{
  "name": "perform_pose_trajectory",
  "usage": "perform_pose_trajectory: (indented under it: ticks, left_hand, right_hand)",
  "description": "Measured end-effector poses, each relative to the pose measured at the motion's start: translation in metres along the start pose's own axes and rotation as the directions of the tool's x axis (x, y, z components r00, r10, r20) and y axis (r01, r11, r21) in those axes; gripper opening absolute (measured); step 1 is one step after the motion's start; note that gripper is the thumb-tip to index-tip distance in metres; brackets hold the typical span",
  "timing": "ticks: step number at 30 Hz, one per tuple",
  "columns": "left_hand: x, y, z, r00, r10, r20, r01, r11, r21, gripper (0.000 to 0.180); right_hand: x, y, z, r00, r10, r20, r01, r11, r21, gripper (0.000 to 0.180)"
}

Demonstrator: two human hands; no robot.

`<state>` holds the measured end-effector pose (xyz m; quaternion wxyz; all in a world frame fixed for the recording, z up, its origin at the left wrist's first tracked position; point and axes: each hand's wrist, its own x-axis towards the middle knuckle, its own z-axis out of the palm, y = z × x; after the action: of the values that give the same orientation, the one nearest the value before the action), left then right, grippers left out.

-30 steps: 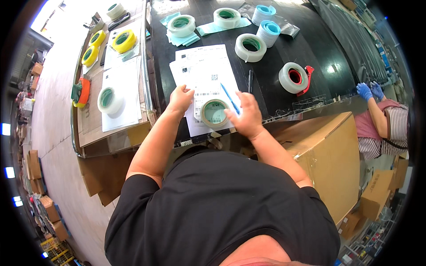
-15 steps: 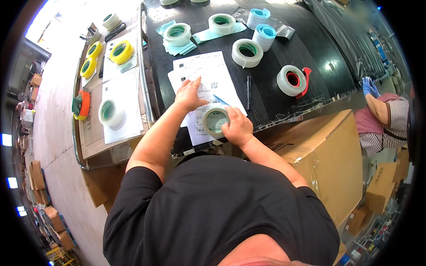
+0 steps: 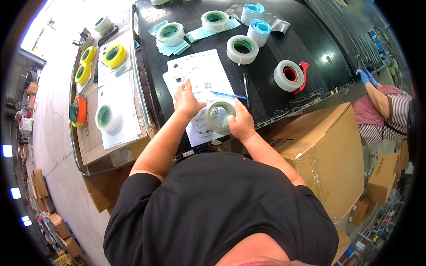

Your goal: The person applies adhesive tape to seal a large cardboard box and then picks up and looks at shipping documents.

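Observation:
My right hand (image 3: 242,124) is closed on the right rim of a clear tape roll (image 3: 211,118), which it holds over the near part of the printed paper sheets (image 3: 199,66). Through the roll's open middle I can see printing. My left hand (image 3: 188,103), fingers apart, rests on or just above the sheets to the left of the roll; whether it touches them I cannot tell. A blue pen (image 3: 228,95) lies across the sheets just beyond the roll. Beside the sheets lies a black marker (image 3: 246,89).
Several tape rolls (image 3: 242,58) and blue label rolls (image 3: 259,39) stand farther back. At right lies tape on a red dispenser (image 3: 303,79). The left side table (image 3: 91,133) carries yellow tape (image 3: 115,56). A large carton (image 3: 328,155) stands right; a gloved person (image 3: 377,102) is beyond.
The tape roll, held in my right hand, has tilted and shifted slightly up and right, uncovering more of the printing. More of the blue pen shows. My left hand has hardly moved.

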<state>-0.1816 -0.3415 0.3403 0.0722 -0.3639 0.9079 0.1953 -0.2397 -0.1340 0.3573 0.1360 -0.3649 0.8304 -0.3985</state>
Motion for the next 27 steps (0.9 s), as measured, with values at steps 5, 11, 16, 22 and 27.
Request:
perform_pose_trajectory:
  ticks: [5, 11, 16, 22, 27]
  left_hand:
    - [0.000, 0.004, 0.007, 0.991, 0.079, -0.111, -0.094, 0.985, -0.141, 0.113]
    - [0.019, -0.009, -0.006, 0.958, 0.262, 0.117, -0.281, 0.939, 0.200, 0.111]
    - [0.005, -0.024, -0.006, 0.970, 0.245, -0.002, -0.242, 0.961, 0.131, 0.109]
    - [0.011, -0.023, 0.002, 0.978, 0.123, -0.168, -0.181, 0.899, -0.399, 0.108]
    - [0.040, -0.075, -0.011, 0.967, -0.122, -0.225, -0.182, 0.289, -0.940, 0.090]
  right_hand:
    - [0.005, 0.000, -0.005, 1.000, 0.007, 0.004, -0.007, 1.000, 0.003, 0.045]
    - [0.000, 0.007, -0.004, 0.999, -0.045, -0.031, 0.045, 0.999, 0.003, 0.043]
    - [-0.007, 0.008, -0.002, 0.998, 0.057, 0.006, -0.057, 0.996, 0.072, 0.040]
    - [-0.008, 0.044, 0.024, 0.989, 0.111, -0.102, -0.118, 0.991, -0.066, 0.042]
    - [-0.004, 0.032, 0.026, 0.989, 0.142, -0.051, -0.146, 0.986, -0.075, 0.043]
